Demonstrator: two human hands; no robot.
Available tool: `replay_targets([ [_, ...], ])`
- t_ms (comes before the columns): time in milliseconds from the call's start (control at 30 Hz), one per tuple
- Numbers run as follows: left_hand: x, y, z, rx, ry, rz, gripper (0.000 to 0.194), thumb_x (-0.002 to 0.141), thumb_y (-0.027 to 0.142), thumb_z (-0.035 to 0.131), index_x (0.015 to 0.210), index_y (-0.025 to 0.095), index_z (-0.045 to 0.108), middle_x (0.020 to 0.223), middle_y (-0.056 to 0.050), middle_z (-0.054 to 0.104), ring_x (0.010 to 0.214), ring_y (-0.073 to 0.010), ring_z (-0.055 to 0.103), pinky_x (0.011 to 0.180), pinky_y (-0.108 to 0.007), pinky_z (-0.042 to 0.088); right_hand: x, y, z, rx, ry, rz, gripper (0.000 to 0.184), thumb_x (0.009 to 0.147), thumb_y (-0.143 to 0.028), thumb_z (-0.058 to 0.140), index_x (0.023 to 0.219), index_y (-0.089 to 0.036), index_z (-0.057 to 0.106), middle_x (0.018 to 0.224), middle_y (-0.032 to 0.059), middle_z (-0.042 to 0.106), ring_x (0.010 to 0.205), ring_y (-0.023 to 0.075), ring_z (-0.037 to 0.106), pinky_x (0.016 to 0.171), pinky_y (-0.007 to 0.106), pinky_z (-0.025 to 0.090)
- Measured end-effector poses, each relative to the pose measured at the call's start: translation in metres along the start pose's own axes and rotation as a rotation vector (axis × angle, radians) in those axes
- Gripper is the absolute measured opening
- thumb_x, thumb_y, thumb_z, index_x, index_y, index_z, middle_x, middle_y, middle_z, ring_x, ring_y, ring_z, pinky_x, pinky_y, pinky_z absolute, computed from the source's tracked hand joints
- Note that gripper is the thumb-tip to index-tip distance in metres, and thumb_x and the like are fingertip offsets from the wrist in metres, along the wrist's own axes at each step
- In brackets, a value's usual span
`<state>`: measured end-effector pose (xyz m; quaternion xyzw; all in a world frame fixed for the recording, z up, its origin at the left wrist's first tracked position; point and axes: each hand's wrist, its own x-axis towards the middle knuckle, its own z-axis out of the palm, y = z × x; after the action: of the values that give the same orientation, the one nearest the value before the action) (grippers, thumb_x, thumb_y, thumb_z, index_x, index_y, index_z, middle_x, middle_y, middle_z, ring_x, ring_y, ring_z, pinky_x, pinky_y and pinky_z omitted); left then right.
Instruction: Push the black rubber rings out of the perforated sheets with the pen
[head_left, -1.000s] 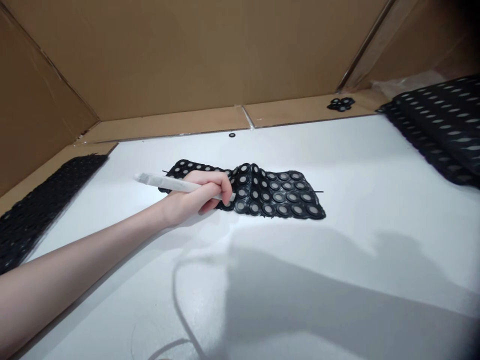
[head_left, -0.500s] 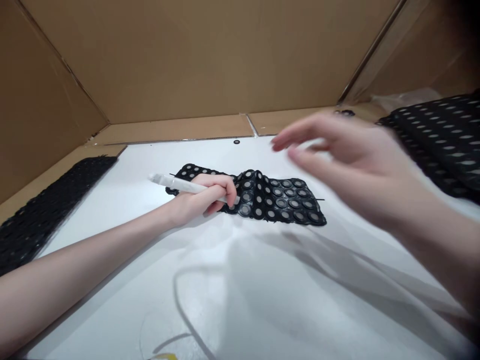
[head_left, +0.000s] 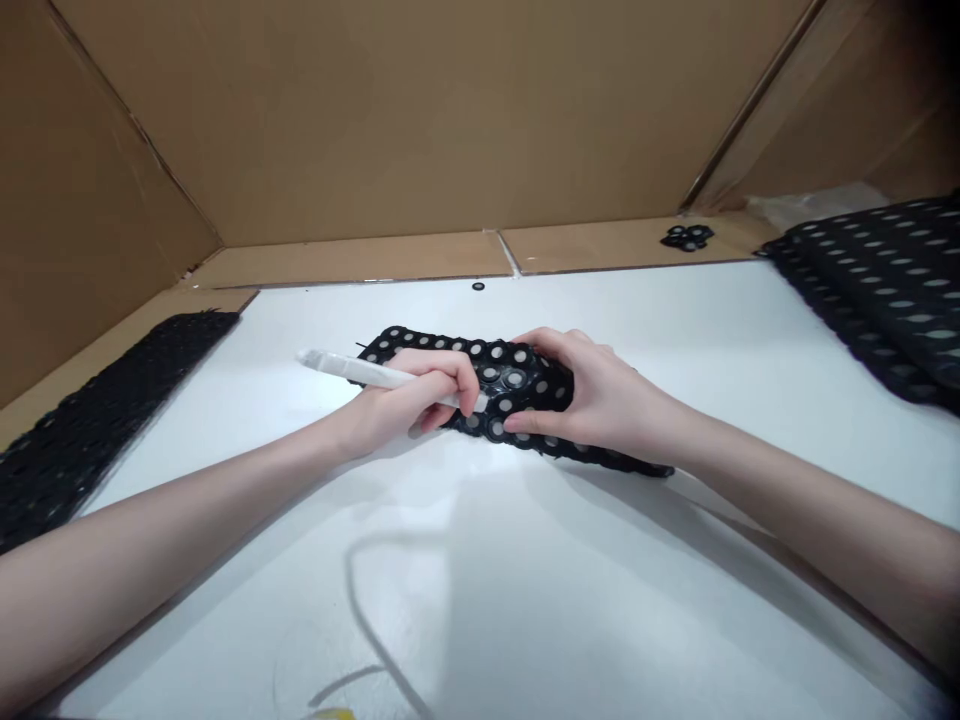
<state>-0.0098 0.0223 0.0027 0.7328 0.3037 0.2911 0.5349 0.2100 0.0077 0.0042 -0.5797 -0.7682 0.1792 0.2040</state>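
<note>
A black sheet (head_left: 506,405) of round rings with pale grey centres lies across the middle of the white table. My left hand (head_left: 431,388) is closed around a white pen-like tool (head_left: 352,368), its tip end low against the sheet and its back end pointing left. From the right, my right hand (head_left: 592,390) grips the sheet, fingers over the far edge and thumb at the near edge. Between the hands the sheet bulges upward. Its right end runs out beneath my right wrist.
A single loose ring (head_left: 478,286) lies near the table's back edge. A small black cluster of rings (head_left: 687,237) rests on the cardboard ledge. Black dotted sheets (head_left: 885,290) are stacked at right, and more black sheets (head_left: 112,400) lie at left. Cardboard walls (head_left: 435,120) enclose the back.
My right hand has come down from above the right side and taken hold of the sheet, whose right end has shifted slightly. My left hand keeps the white tool in nearly the same place.
</note>
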Motion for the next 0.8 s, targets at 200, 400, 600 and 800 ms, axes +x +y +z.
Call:
replay_targets([
  [200, -0.002, 0.002, 0.001, -0.043, -0.022, 0.033, 0.024, 0.08, 0.009, 0.037, 0.068, 0.012, 0.057, 0.046, 0.005, 0.043, 0.043, -0.0056, 0.036, 0.043, -0.018, 0.028, 0.004, -0.004, 0.001, 0.102, -0.101, 0.044, 0.032, 0.058, -0.045, 0.073, 0.069, -0.019, 0.058, 0.074, 0.0021, 0.056, 0.08, 0.0248, 0.054, 0.076, 0.037, 0.042],
  [400, -0.003, 0.0, 0.004, 0.1, -0.018, 0.088, 0.024, 0.082, 0.01, 0.037, 0.073, 0.013, 0.058, 0.052, 0.004, 0.046, 0.048, -0.0068, 0.04, 0.047, -0.018, 0.033, 0.004, -0.004, 0.003, 0.191, -0.087, 0.049, 0.031, 0.056, -0.042, 0.074, 0.06, -0.019, 0.054, 0.073, 0.0018, 0.057, 0.078, 0.0236, 0.054, 0.074, 0.036, 0.041],
  [600, -0.005, -0.001, 0.007, 0.357, -0.007, 0.276, 0.025, 0.082, 0.01, 0.035, 0.074, 0.014, 0.058, 0.053, 0.004, 0.046, 0.049, -0.007, 0.04, 0.05, -0.019, 0.033, 0.006, 0.0, 0.0, 0.19, -0.137, -0.007, 0.032, 0.057, -0.042, 0.073, 0.062, -0.019, 0.052, 0.071, 0.0018, 0.055, 0.071, 0.0213, 0.053, 0.066, 0.033, 0.041],
  [800, -0.008, -0.001, 0.005, 0.488, -0.041, 0.441, 0.026, 0.083, 0.01, 0.035, 0.079, 0.014, 0.059, 0.057, 0.003, 0.049, 0.051, -0.0077, 0.044, 0.052, -0.02, 0.036, 0.005, -0.006, -0.015, 0.015, -0.054, -0.182, 0.025, 0.064, -0.035, 0.07, 0.062, -0.019, 0.051, 0.068, 0.0023, 0.051, 0.076, 0.0237, 0.052, 0.081, 0.042, 0.038],
])
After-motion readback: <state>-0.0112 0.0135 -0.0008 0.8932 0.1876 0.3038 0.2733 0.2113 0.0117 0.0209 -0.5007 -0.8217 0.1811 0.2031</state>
